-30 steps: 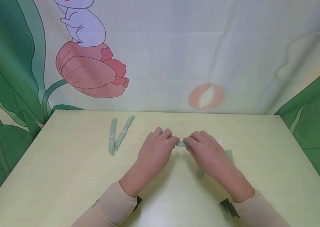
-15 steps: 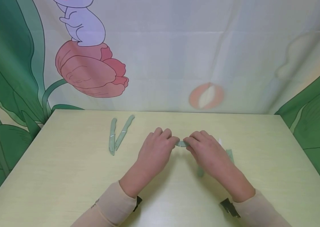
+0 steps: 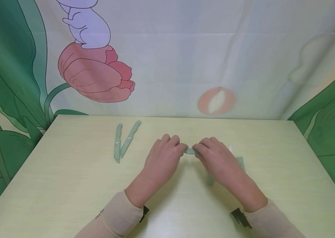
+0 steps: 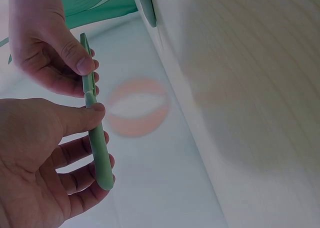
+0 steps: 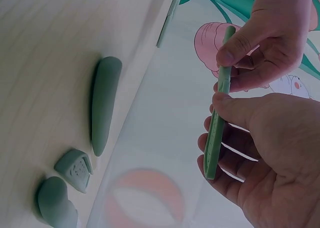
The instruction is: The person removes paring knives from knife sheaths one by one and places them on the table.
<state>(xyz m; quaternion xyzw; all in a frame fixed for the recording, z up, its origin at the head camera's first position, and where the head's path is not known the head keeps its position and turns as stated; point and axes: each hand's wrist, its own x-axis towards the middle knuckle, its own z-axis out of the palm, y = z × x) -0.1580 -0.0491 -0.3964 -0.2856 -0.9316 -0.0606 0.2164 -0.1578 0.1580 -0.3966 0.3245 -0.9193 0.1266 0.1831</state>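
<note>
In the head view, my left hand (image 3: 164,160) and right hand (image 3: 216,160) hold a green sheathed knife (image 3: 191,151) between them, above the table. The left wrist view shows my left thumb and fingers gripping its smooth, rounded handle (image 4: 101,163). Pinched in my right hand is the sheath (image 5: 215,140), which has small holes along it, seen in the right wrist view. Handle and sheath meet in line between the two thumbs. Most of the knife is hidden by my fingers in the head view, and no bare blade shows on it.
Two green sheathed knives (image 3: 118,143) lie at the left on the pale table (image 3: 81,185). Beneath my right arm are a green piece with holes (image 3: 241,163), a rounded green end (image 3: 210,180) and a white tip (image 3: 230,148), all partly hidden. A printed curtain (image 3: 167,66) hangs behind.
</note>
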